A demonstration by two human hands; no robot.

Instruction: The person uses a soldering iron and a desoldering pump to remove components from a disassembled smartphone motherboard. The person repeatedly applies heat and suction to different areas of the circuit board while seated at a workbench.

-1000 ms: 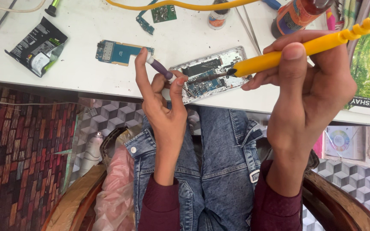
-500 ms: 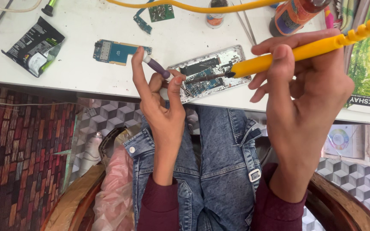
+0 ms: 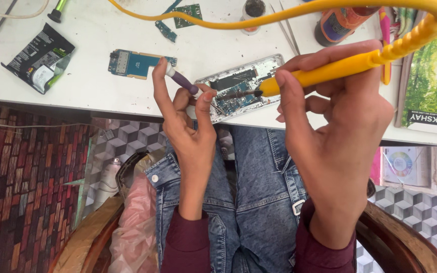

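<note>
An opened phone body (image 3: 238,87) with its circuit board exposed lies at the front edge of the white table (image 3: 102,81). My right hand (image 3: 335,126) grips a yellow soldering iron (image 3: 340,65), whose dark tip rests on the phone's board. My left hand (image 3: 188,121) pinches a thin purple-handled tool (image 3: 182,80), its point down at the phone's left end. A yellow cord (image 3: 279,12) loops from the iron across the top of the view.
A blue circuit board (image 3: 135,63) lies left of the phone, small green boards (image 3: 185,12) farther back. A dark foil pouch (image 3: 39,58) sits at the left. An orange bottle (image 3: 342,20), metal tweezers (image 3: 285,28) and a green printed book (image 3: 433,76) are at the right.
Both hands stay on the phone. The iron's tip and the purple tool have shifted only slightly over the board.
</note>
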